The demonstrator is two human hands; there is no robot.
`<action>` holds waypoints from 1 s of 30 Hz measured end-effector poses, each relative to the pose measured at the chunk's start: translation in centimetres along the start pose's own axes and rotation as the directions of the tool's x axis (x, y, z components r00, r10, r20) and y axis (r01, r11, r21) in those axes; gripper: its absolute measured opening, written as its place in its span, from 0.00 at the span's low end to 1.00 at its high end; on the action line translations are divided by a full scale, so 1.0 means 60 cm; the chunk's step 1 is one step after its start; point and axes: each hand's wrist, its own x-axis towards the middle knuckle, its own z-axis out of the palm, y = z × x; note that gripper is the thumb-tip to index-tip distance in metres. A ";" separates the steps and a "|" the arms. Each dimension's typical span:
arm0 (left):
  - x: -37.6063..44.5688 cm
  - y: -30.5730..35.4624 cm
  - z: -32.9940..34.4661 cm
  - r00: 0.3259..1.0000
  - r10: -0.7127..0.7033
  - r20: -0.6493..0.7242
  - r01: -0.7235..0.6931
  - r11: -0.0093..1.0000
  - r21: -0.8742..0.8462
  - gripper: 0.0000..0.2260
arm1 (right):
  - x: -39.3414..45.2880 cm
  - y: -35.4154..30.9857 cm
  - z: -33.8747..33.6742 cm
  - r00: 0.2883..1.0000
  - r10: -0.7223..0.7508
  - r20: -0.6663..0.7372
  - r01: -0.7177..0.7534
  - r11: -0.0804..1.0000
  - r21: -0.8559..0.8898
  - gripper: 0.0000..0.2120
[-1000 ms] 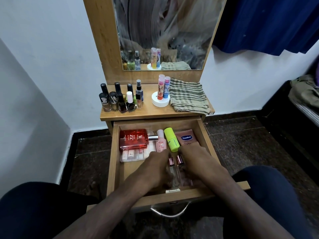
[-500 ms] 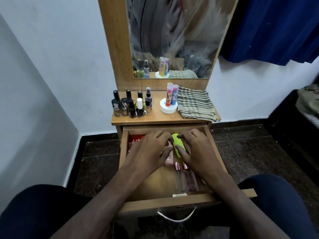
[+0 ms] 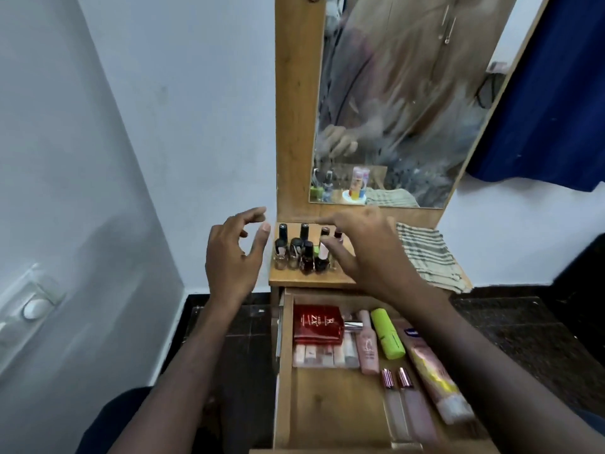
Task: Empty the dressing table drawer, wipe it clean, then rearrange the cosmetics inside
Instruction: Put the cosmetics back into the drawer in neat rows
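Head view, item: nail-polish bottles point(image 3: 302, 253) clustered upright on table point(image 3: 304, 279) above open drawer point(image 3: 330, 404); both my hands point(image 3: 230, 257) point(image 3: 366, 247) hover, fingers spread, gripping nothing; I judge best lifting bottles singly by caps.

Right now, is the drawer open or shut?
Open. The drawer is pulled out below the tabletop, showing the red box, green tube and other cosmetics lying inside.

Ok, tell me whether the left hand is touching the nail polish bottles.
Apart. The head view shows bare wall between the left hand and the nail polish bottles.
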 end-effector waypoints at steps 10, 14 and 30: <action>0.033 -0.032 0.001 0.964 0.096 0.248 -0.076 0.993 -0.090 0.11 | 0.145 -0.006 0.032 0.926 -0.071 0.372 0.133 0.980 -0.145 0.12; 0.037 -0.026 0.008 0.950 0.117 0.288 -0.093 0.991 -0.098 0.09 | 0.134 0.007 0.038 0.939 -0.060 0.339 0.124 0.977 -0.173 0.08; 0.046 0.030 0.007 0.985 0.138 -0.106 -0.147 0.985 -0.089 0.07 | 0.118 -0.017 -0.024 0.997 -0.046 -0.054 0.038 0.990 -0.137 0.07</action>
